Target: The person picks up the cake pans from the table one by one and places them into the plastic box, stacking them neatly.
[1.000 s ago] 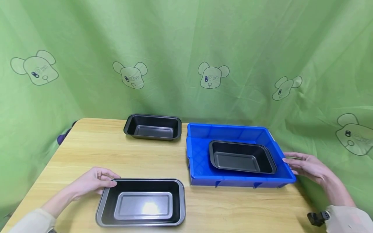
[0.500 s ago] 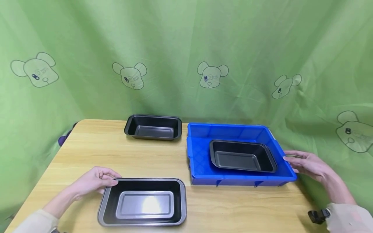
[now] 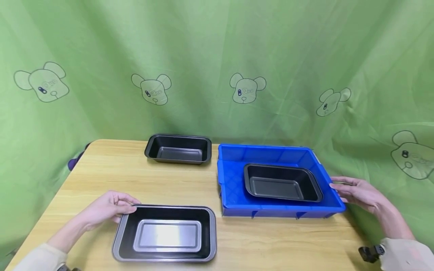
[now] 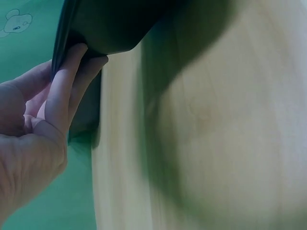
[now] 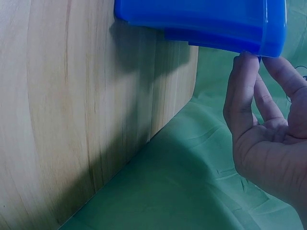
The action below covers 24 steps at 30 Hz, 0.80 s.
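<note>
"Pan (image 3: 166,235) at the front of the table (image 3: 264,244): what has hold of it?"

"The left hand (image 3: 110,209). It pinches the rim at the far left corner, thumb (image 3: 128,209) on top and fingers (image 4: 60,96) against the outer wall. The grip is about as narrow as the rim itself."

"Is the pan sitting flat?"

"I can't tell. It lies open side up, left of the blue box (image 3: 271,212) and nearer to us, with a strip of table between the two. The left wrist view shows only its dark outside and a blurred shadow."

"And the right hand (image 3: 359,194)?"

"At the right end of the box. Thumb and fingertips (image 5: 245,60) pinch the rim from either side, nearly together, while the rest of the hand is clear of the plastic."

"Anything inside the box?"

"A second pan (image 3: 281,186), black, open side up, turned at a slight slant and close to the right wall. I can't see how its base meets the bottom."

"Any more pans?"

"A third pan (image 3: 179,152) stands near the back edge of the table, just left of the box but not touching it. Behind hangs a green curtain (image 3: 203,37) printed with round-eared animal heads."
</note>
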Each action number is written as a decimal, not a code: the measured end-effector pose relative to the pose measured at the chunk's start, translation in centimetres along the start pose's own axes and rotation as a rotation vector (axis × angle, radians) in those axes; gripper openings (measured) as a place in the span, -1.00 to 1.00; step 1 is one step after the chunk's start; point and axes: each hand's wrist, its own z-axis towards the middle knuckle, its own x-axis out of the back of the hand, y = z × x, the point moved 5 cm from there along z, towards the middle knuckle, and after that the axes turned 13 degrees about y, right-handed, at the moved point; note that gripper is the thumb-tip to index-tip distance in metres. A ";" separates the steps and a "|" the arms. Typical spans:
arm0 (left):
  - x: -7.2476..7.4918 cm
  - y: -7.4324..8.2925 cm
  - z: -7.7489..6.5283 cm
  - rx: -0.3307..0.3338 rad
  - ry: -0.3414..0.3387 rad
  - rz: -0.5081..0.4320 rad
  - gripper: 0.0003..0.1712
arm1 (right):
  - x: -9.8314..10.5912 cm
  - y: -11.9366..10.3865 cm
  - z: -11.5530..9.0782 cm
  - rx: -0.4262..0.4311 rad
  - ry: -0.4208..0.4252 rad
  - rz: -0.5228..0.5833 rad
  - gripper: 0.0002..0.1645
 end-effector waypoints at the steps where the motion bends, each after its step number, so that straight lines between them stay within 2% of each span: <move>1: 0.0 0.1 0.0 -0.002 0.005 0.004 -0.56 | 0.0 0.0 0.0 -0.002 0.002 0.001 -0.54; 4: 0.1 0.6 0.1 -0.001 0.014 0.002 -0.58 | 0.0 0.0 0.0 -0.002 0.003 0.005 -0.54; 12: 0.9 2.7 0.5 -0.049 0.012 -0.015 -0.77 | 0.0 0.1 0.1 0.004 -0.012 0.019 -0.53; 19: 1.7 4.4 0.7 -0.053 0.026 -0.024 -0.77 | 0.0 -0.1 0.2 -0.013 0.008 0.006 -0.55; 24: 2.2 5.6 0.7 -0.084 0.023 -0.045 -0.72 | 0.0 -0.4 0.3 -0.009 0.015 0.005 -0.56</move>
